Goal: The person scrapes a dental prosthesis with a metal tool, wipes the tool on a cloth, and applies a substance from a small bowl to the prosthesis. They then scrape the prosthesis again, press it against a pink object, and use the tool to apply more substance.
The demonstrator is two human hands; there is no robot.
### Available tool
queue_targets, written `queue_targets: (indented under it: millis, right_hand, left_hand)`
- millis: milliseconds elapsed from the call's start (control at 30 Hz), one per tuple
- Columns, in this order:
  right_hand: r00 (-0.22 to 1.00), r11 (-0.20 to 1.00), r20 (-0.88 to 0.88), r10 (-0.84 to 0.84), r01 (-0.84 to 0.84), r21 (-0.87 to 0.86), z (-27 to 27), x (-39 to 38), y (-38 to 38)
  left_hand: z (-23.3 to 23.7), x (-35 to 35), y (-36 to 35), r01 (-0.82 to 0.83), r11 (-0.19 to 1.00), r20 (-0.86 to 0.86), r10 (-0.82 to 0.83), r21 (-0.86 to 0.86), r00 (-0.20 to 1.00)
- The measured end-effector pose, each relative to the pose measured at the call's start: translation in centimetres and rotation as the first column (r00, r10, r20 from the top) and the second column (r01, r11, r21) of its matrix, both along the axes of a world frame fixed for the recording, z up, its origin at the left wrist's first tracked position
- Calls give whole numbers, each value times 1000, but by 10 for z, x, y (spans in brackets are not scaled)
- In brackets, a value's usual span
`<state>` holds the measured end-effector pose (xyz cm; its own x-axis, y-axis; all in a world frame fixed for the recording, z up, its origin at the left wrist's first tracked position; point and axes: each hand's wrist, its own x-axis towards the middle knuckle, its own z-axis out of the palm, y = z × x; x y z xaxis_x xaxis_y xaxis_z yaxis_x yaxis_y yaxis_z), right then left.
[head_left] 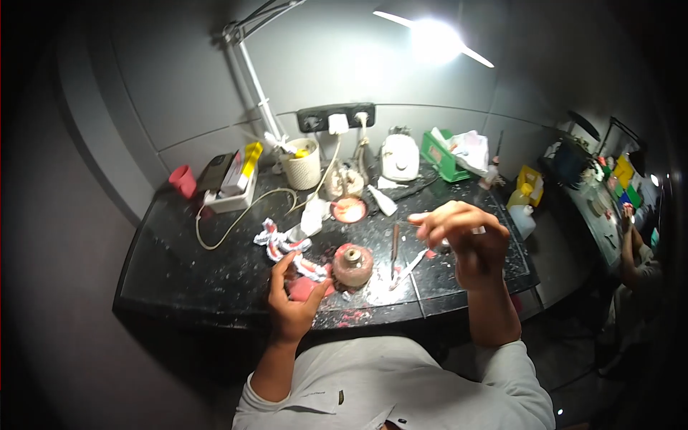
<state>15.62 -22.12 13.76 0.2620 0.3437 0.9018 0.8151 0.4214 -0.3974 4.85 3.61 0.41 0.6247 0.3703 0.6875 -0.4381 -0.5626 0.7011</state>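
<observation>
My left hand [292, 299] curves around a white dental cast [311, 270] with red wax on it, index finger at one end and thumb at the other. A pink wax sheet [302, 288] lies between thumb and palm, partly covered. My right hand [466, 233] is raised over the right side of the bench, fingers bent and bunched; whatever they hold is too small to make out. Between the hands stands a round burner [353, 265] smeared with pink wax. Another white cast with red wax [276, 242] sits just beyond my left hand.
A brown-handled tool [395, 244] and a wax-stained knife [410, 267] lie right of the burner. Behind are a dish of pink wax [349, 210], a white handpiece [383, 201], a control box [400, 157], a green tray [446, 159] and a woven cup [302, 169]. Another person sits far right.
</observation>
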Motion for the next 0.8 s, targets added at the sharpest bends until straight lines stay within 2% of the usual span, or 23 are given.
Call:
queue_targets:
  millis: [67, 133, 200, 267, 333, 400, 467, 500, 567, 733, 800]
  right_hand:
    - [989, 991, 88, 118, -123, 52, 17, -16, -5]
    - [982, 983, 62, 177, -179, 33, 39, -50, -14]
    - [968, 968, 5, 249, -249, -41, 56, -72, -18]
    - [934, 935, 87, 346, -335, -119, 69, -81, -17]
    - [905, 909, 93, 414, -407, -89, 78, -92, -4]
    - [836, 853, 175, 520, -520, -49, 98, -98, 13]
    - [922, 923, 52, 384, -382, -51, 112, -123, 15]
    - [932, 932, 44, 361, -358, -62, 115, -128, 16]
    - [921, 922, 60, 385, -380, -76, 116, -125, 18]
    - [873, 881, 116, 473, -465, -92, 108, -119, 20]
    - [845, 855, 132, 519, -509, -103, 106, -115, 21]
  left_hand:
    - [0, -1, 0, 9, 1000, -24, -9, -12, 1000]
    - [1, -3, 1, 6, 1000, -47, -6, 0, 999]
    - [2, -4, 1, 8, 1000, -47, -8, 5, 999]
    - [1, -3, 1, 12, 1000, -51, -13, -17, 999]
    - [0, -3, 2, 8, 1000, -51, -8, -6, 999]
    - [0, -2, 2, 24, 999, -29, -25, -27, 999]
    - [1, -2, -1, 29, 995, -8, -30, -91, 1000]
    - [2, -2, -2, 38, 996, -9, -39, -87, 999]
    - [-1, -1, 3, 50, 997, 8, -50, -58, 999]
    - [-4, -2, 3, 33, 994, -1, -33, -107, 999]
    - [-2, -4, 3, 53, 991, -49, -60, -122, 997]
